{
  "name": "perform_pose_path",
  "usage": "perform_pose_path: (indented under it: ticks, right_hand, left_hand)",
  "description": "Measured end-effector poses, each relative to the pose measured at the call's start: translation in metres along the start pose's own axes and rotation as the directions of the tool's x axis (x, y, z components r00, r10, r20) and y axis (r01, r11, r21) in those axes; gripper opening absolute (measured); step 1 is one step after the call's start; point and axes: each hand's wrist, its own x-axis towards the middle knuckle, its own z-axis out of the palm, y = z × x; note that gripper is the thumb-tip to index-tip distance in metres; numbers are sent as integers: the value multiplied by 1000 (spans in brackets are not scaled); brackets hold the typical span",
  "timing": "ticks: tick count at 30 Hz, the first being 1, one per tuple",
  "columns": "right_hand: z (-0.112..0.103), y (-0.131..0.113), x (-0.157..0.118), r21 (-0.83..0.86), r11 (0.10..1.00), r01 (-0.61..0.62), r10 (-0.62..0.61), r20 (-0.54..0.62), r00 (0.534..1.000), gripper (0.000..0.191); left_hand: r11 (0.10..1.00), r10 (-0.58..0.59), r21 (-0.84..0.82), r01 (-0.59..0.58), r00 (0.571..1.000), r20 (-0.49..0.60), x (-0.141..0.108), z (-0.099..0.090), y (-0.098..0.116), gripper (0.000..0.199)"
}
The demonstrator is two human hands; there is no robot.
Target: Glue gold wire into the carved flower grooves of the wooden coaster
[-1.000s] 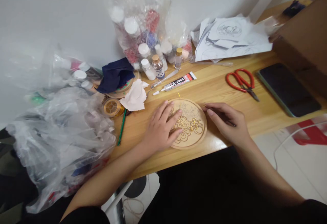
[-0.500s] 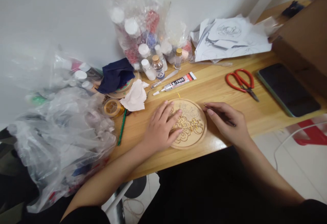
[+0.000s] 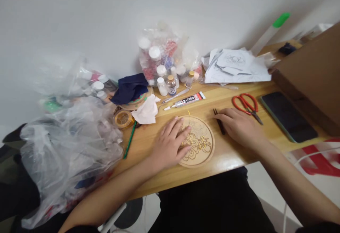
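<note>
My left hand [image 3: 170, 141] lies with fingers spread over the left part of a round wooden disc [image 3: 198, 164], steadying its surface against the table. Gold wire outlines of a flower cover the lower part of the disc, and a drawn pattern shows above them. Right of the disc, my right hand [image 3: 240, 126] is low at the tabletop, its fingertips closed on black tweezers [image 3: 220, 122]. The tweezers' tips point away from me; the thumb is mostly hidden. A short yellow wire end [image 3: 188, 112] sticks out at the disc's far edge.
Behind the disc lie a glue tube [image 3: 189, 99] and small bottles [image 3: 171, 85]. Red-handled pliers [image 3: 247, 105], a phone [image 3: 288, 116] and a cardboard box [image 3: 310, 73] stand right. Left are a gold wire spool [image 3: 123, 119], a green pencil [image 3: 130, 140] and plastic bags [image 3: 69, 148].
My right hand has turned palm down and brought the tweezers down beside the disc. My left hand stays on the disc. The camera view has tilted up.
</note>
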Motion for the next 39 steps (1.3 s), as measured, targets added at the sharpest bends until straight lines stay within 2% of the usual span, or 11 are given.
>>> perform_pose_path:
  ticks: [4,7,9,11,14,18,23,28,31,39]
  right_hand:
    - [-15,11,36,-76,997,25,-22,42,999,28]
    - [-19,3,77,-19,996,85,-83,76,994,28]
    - [-17,-7,104,21,989,147,-148,91,985,31]
    - [-10,-17,125,87,963,253,-263,129,956,37]
    - [2,-27,142,139,933,333,-356,212,910,39]
    - [10,-28,146,123,939,321,-343,277,897,34]
    - [7,-18,137,81,959,272,-283,320,904,32]
    - [2,-14,128,46,975,219,-222,303,927,39]
    - [3,-21,130,97,970,223,-241,276,930,38]
    - [24,-39,149,292,920,260,-327,211,921,18]
  left_hand:
    - [1000,1,5,-1,1000,14,0,-1,0,57]
    - [1000,-8,5,8,1000,21,0,-1,0,58]
    - [1000,-18,-7,18,1000,21,0,-1,0,58]
    - [1000,-20,-19,21,1000,15,0,0,0,58]
    - [1000,-9,-23,9,1000,9,0,1,0,58]
    - [1000,-13,-19,13,1000,-1,-1,2,-1,58]
    - [1000,-13,-25,13,1000,7,-1,1,0,58]
    - [999,-15,-32,15,1000,3,-1,2,-1,58]
    - [999,-13,-29,13,1000,4,-1,2,-1,58]
    - [999,-27,-21,27,1000,13,0,0,2,57]
